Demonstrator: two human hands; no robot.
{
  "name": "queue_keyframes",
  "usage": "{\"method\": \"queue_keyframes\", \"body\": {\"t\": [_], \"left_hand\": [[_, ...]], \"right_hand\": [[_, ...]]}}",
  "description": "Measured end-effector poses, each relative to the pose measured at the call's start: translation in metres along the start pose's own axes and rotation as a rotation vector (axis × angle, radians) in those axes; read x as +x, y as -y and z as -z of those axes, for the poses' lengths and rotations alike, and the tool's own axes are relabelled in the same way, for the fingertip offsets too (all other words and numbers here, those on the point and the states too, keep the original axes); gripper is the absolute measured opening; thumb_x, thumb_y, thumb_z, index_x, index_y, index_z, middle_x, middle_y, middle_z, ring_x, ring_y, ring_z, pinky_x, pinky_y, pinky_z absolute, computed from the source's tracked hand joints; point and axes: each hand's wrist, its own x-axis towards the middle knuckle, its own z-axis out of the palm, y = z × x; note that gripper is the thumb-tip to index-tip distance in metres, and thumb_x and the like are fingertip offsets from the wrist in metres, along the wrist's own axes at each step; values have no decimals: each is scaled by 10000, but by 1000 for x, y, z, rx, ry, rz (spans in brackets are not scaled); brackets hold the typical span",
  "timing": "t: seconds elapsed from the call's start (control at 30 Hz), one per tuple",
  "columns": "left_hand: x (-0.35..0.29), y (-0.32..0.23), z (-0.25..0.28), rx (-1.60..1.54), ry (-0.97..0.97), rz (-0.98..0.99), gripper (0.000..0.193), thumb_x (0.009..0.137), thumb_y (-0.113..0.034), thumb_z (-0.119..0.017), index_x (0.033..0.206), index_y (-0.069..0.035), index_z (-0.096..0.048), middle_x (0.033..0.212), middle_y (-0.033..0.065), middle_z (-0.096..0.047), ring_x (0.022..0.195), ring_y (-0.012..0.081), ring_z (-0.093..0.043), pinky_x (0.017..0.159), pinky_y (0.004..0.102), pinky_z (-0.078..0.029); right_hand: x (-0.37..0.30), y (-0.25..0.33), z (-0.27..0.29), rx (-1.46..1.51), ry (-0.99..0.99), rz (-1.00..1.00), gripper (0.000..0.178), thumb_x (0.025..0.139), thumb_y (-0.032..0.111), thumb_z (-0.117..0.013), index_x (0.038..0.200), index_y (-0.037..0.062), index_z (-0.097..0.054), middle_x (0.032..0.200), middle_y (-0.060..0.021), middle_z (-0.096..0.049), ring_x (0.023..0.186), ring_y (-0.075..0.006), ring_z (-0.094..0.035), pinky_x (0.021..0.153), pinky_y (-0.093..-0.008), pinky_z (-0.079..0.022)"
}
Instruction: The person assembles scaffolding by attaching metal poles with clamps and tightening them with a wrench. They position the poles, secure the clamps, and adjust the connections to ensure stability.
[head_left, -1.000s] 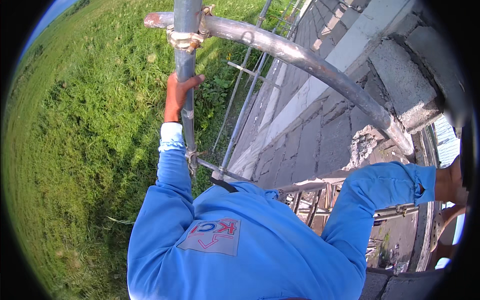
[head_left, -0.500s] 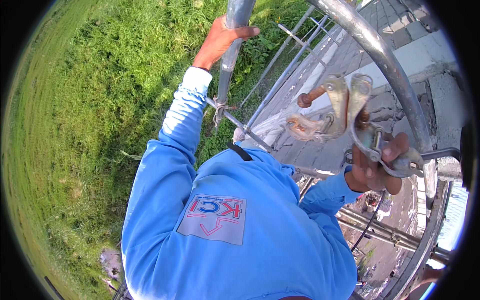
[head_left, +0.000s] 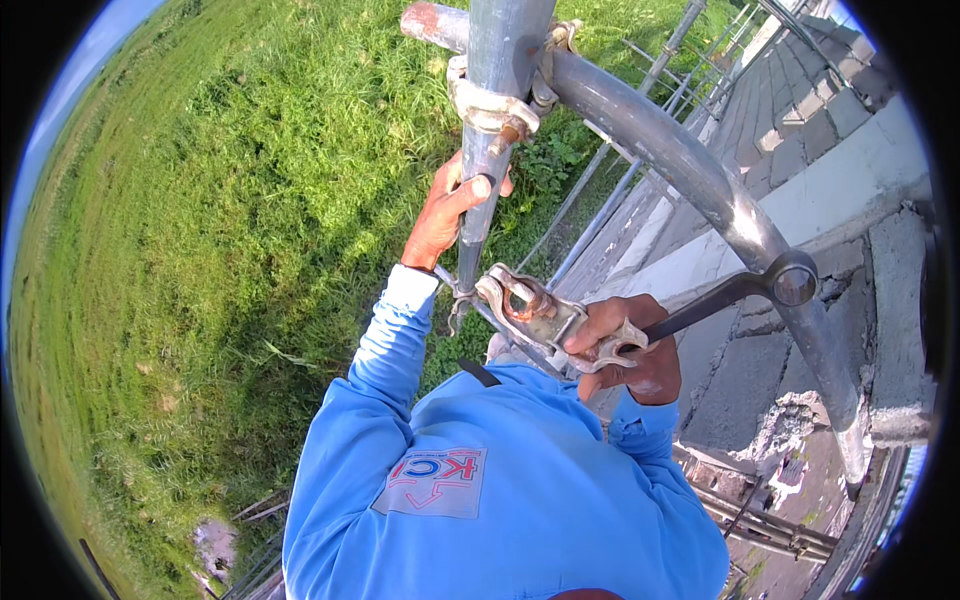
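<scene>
My left hand (head_left: pixel 445 215) is wrapped around an upright grey scaffold tube (head_left: pixel 484 160), thumb across its near side. Below and right of it, my right hand (head_left: pixel 640 350) grips a worn metal scaffold clamp (head_left: pixel 540 312), whose curved jaw points toward the upright tube without visibly touching it. A dark wrench (head_left: pixel 705 303) with a round socket end also extends from my right hand, passing in front of a long cross tube. Above my left hand, a second rusty clamp (head_left: pixel 490 105) sits around the upright, where the cross tube (head_left: pixel 680 155) meets it.
Tall green grass (head_left: pixel 200 250) spreads far below on the left. A grey block wall (head_left: pixel 735 370) with a pale concrete band (head_left: pixel 780 260) rises on the right. More scaffold tubes (head_left: pixel 600 225) stand beyond, and several poles (head_left: pixel 770 515) lie at the lower right.
My right hand has brought the clamp and wrench from the far right in toward the upright tube. The view has shifted, showing the clamp higher up. My left hand still holds the tube.
</scene>
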Motion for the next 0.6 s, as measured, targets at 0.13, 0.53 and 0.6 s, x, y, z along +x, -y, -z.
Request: {"method": "queue_keyframes", "body": {"t": [0.13, 0.53, 0.6], "left_hand": [[1, 0, -2, 14, -48, 32, 566, 817, -439, -829, 1166, -41, -628, 953, -6, -644, 857, 97, -585, 795, 278, -473], [-10, -25, -32, -116, -211, 36, 962, 759, -744, -697, 1386, -22, -586, 1022, 40, -628, 881, 144, -566, 801, 307, -438], [-9, -16, -33, -191, -240, 15, 864, 786, -657, -722, 1358, -22, -595, 1028, 28, -628, 885, 129, -570, 784, 296, -437]], "right_hand": [[26, 32, -7, -20, 51, -41, 378, 711, 191, -965, 975, 26, -751, 859, -92, -749, 767, -136, -710, 660, -290, -515], [111, 78, -16, 57, 443, -192, 285, 791, 60, -898, 993, 13, -703, 887, -42, -711, 848, -136, -699, 753, -299, -531], [122, 76, -23, 127, 509, -267, 272, 795, 57, -895, 980, 23, -698, 892, -42, -711, 854, -136, -696, 753, -301, -529]]}}
